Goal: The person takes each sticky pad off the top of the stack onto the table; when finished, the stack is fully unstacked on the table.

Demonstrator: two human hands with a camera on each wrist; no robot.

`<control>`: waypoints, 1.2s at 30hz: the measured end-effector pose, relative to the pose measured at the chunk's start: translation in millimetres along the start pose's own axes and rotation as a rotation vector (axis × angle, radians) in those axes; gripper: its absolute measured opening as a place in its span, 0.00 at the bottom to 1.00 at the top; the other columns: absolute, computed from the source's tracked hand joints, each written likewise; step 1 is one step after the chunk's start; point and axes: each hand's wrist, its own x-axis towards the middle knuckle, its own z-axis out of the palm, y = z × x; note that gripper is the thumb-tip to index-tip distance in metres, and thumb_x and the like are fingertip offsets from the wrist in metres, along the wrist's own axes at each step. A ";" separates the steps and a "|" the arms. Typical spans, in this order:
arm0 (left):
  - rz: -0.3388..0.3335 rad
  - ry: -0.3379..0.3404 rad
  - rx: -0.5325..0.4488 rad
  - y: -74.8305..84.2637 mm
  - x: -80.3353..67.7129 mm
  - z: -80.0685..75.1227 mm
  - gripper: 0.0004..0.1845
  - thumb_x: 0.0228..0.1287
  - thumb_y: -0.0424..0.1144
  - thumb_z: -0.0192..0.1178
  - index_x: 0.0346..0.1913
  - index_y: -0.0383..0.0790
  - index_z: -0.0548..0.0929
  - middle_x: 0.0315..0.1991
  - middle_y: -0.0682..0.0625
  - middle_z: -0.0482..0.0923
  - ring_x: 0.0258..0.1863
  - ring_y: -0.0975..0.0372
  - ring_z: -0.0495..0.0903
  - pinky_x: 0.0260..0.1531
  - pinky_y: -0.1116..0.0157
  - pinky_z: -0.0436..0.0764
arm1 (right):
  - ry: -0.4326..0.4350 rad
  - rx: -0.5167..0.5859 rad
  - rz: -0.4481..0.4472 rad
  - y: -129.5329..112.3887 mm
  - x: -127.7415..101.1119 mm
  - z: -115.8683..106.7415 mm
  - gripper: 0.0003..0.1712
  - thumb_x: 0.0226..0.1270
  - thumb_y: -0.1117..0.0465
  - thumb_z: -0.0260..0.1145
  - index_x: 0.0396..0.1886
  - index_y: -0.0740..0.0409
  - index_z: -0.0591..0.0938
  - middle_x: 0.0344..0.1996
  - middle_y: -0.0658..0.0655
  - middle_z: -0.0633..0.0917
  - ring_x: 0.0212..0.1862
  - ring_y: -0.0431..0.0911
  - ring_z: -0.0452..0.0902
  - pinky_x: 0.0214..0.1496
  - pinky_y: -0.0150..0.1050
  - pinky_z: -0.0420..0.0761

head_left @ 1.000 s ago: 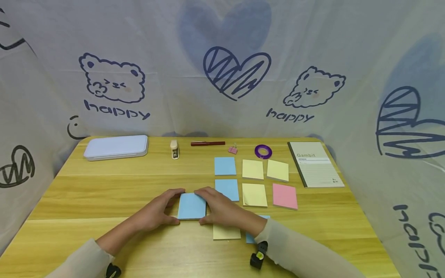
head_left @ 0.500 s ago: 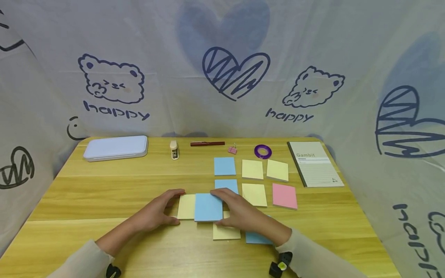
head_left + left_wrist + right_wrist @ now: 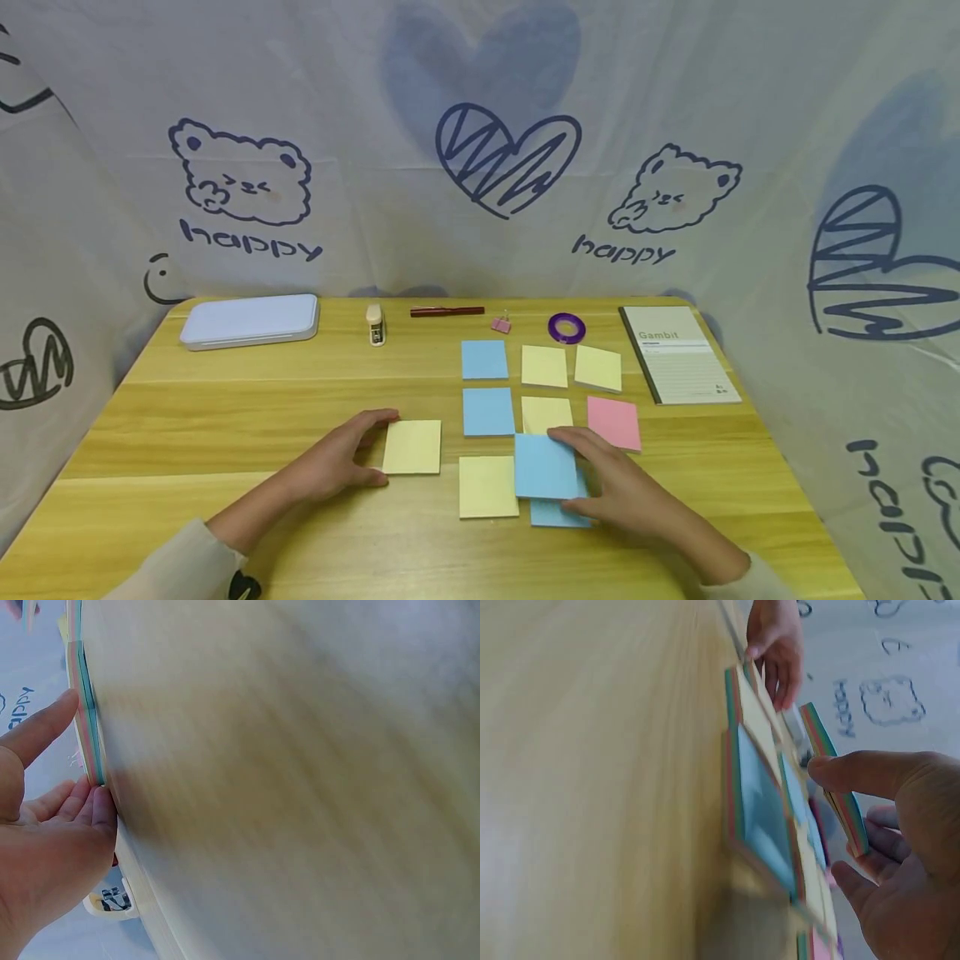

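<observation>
My right hand [image 3: 618,479] grips a blue-topped sticky note pad [image 3: 544,465] between thumb and fingers. In the head view this pad overlaps another blue pad [image 3: 555,514]; the right wrist view shows the held pad [image 3: 850,814] raised above the others, its layered coloured edge visible. A yellow-topped sticky note pad [image 3: 414,447] lies flat at my left hand [image 3: 348,458], whose thumb and fingertips hold its left corners. From the left wrist, that pad [image 3: 88,724] shows edge-on with the thumb and fingers at it. Between the two hands lies another yellow pad [image 3: 487,487].
More pads stand in rows behind: two blue [image 3: 488,412], several yellow [image 3: 544,367] and one pink [image 3: 613,423]. Along the back edge are a pale case [image 3: 251,322], correction tape [image 3: 376,325], a dark red pen [image 3: 447,312], a pink binder clip [image 3: 501,324], purple tape [image 3: 566,328] and a notebook [image 3: 681,354].
My right hand has lifted the blue pad off the yellow pad at my left hand and carried it right, over the front blue pad. My left hand has stayed in place.
</observation>
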 end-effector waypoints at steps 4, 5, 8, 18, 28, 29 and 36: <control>0.000 -0.001 -0.003 -0.4 -0.9 -0.3 0.46 0.59 0.32 0.76 0.77 0.32 0.61 0.76 0.36 0.62 0.76 0.39 0.60 0.73 0.40 0.64 | 0.039 -0.027 0.034 15.3 -23.6 -8.2 0.52 0.55 0.60 0.83 0.78 0.50 0.67 0.73 0.54 0.72 0.72 0.56 0.69 0.70 0.60 0.73; 0.000 -0.001 -0.003 -0.5 -1.2 -0.5 0.46 0.59 0.32 0.75 0.77 0.32 0.61 0.76 0.36 0.62 0.76 0.39 0.60 0.73 0.40 0.64 | 0.050 -0.034 0.041 18.5 -28.7 -10.0 0.52 0.54 0.60 0.83 0.78 0.50 0.68 0.73 0.53 0.72 0.72 0.56 0.70 0.70 0.60 0.74; -0.001 -0.002 -0.002 -0.2 -1.8 -0.7 0.46 0.60 0.32 0.75 0.77 0.32 0.62 0.76 0.36 0.62 0.76 0.39 0.60 0.72 0.40 0.65 | 0.082 -0.061 0.052 27.0 -42.4 -14.8 0.53 0.52 0.61 0.84 0.78 0.51 0.68 0.72 0.54 0.73 0.70 0.55 0.71 0.68 0.57 0.77; -0.005 0.001 0.007 2.0 -2.4 -1.0 0.46 0.60 0.33 0.76 0.77 0.33 0.62 0.76 0.36 0.63 0.76 0.39 0.61 0.71 0.41 0.67 | 0.073 -0.076 0.153 46.7 -73.4 -24.6 0.54 0.52 0.59 0.84 0.78 0.48 0.67 0.71 0.52 0.74 0.70 0.55 0.71 0.68 0.42 0.78; 0.003 -0.006 -0.008 0.9 -1.8 -0.3 0.46 0.60 0.33 0.76 0.77 0.32 0.62 0.76 0.36 0.63 0.76 0.40 0.60 0.71 0.41 0.67 | 0.042 -0.108 0.207 57.8 -83.3 -25.4 0.53 0.52 0.56 0.84 0.77 0.47 0.68 0.71 0.51 0.74 0.71 0.53 0.70 0.70 0.37 0.74; 0.004 -0.005 -0.009 0.8 -1.7 -0.1 0.46 0.60 0.33 0.76 0.77 0.32 0.62 0.76 0.36 0.63 0.76 0.40 0.60 0.71 0.41 0.67 | 0.037 -0.110 0.205 58.3 -83.6 -25.6 0.53 0.52 0.56 0.84 0.77 0.47 0.68 0.71 0.51 0.74 0.71 0.53 0.70 0.70 0.39 0.75; 0.002 -0.004 -0.021 1.0 -2.6 0.8 0.47 0.60 0.34 0.76 0.78 0.33 0.61 0.76 0.36 0.62 0.76 0.40 0.60 0.72 0.41 0.67 | -0.012 -0.137 0.182 57.9 -82.7 -30.1 0.54 0.53 0.57 0.84 0.78 0.50 0.66 0.72 0.58 0.73 0.71 0.58 0.70 0.68 0.60 0.76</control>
